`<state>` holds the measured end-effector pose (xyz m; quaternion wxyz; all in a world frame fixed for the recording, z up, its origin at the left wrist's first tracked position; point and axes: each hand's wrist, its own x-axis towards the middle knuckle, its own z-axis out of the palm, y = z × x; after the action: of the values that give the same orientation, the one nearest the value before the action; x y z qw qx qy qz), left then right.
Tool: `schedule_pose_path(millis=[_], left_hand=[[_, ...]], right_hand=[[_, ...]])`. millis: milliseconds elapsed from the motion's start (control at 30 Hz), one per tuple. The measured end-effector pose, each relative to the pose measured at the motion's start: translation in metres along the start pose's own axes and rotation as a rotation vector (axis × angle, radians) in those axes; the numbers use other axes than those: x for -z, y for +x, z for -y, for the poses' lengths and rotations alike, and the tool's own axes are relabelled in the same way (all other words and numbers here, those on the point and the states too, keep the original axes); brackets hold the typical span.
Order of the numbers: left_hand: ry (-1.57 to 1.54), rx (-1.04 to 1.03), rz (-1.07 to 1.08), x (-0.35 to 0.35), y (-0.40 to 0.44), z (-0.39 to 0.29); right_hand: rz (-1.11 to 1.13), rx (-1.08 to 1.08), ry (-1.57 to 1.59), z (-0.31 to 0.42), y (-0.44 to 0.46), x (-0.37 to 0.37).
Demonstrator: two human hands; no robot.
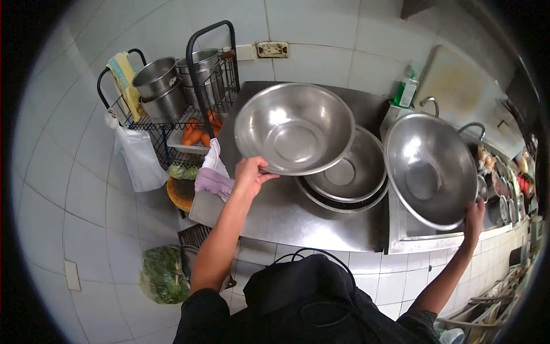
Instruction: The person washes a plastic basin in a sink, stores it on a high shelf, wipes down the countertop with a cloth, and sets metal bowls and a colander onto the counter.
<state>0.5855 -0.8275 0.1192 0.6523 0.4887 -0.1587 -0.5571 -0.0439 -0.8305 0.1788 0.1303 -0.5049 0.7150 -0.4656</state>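
A large metal bowl (295, 129) is gripped at its near left rim by my left hand (252, 175). It hangs over the steel counter (275, 215) and overlaps the nested metal bowls (366, 157) standing there. On the right, my right hand (474, 215) is closed on the lower right rim of a second large bowl (432, 166), which is tilted over the sink (401, 229). The insides of both held bowls face up and look empty.
A wire rack (166, 135) at the left holds metal pots (163, 103) and carrots (197, 135). A purple cloth (213, 182) lies at the counter's left edge. Behind the sink stand a green bottle (405, 90), faucets (431, 104) and a cutting board (458, 89).
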Motion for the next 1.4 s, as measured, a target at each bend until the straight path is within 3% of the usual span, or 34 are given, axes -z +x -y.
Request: schedule_pose_path(millis=[167,333,400,467,533,667,800,933,1000,1033,1133,1167,1267,1400], left_hand=[[0.038,-0.06,-0.051,0.014,-0.017,-0.02],[0.083,-0.104,-0.148,0.028,-0.056,-0.031],[0.126,-0.106,-0.198,0.044,-0.074,-0.029],[0.184,-0.094,-0.259,0.061,-0.094,-0.024],[0.195,-0.105,-0.266,0.072,-0.12,-0.016],[0.142,-0.076,-0.326,0.08,-0.168,0.0],[0.182,-0.058,-0.324,0.095,-0.192,0.017],[0.235,-0.059,-0.346,0.105,-0.202,0.035],[0.283,-0.064,-0.383,0.11,-0.204,0.042],[0.285,-0.065,-0.389,0.11,-0.205,0.045],[0.29,-0.066,-0.392,0.112,-0.207,0.049],[0.29,-0.067,-0.392,0.112,-0.208,0.05],[0.262,-0.071,-0.433,0.11,-0.207,0.051],[0.252,-0.061,-0.435,0.106,-0.209,0.051]], right_hand=[[0.164,-0.273,-0.013,-0.016,-0.056,0.04],[0.158,-0.282,-0.049,-0.011,-0.1,0.022],[0.261,-0.36,-0.06,0.003,-0.112,0.011],[0.23,-0.236,-0.046,-0.06,-0.116,-0.007],[0.25,-0.418,-0.011,-0.024,-0.134,-0.017],[0.161,-0.274,0.004,-0.096,-0.151,-0.05],[0.262,-0.39,0.058,-0.042,-0.167,-0.073],[0.342,-0.275,0.045,-0.074,-0.178,-0.095],[0.365,-0.272,0.05,-0.048,-0.192,-0.102],[0.438,-0.377,0.134,-0.038,-0.197,-0.105],[0.406,-0.216,-0.051,-0.096,-0.211,-0.137],[0.403,-0.106,-0.142,-0.078,-0.217,-0.139],[0.476,-0.237,-0.233,-0.058,-0.219,-0.14],[0.468,-0.144,-0.43,-0.049,-0.203,-0.139]])
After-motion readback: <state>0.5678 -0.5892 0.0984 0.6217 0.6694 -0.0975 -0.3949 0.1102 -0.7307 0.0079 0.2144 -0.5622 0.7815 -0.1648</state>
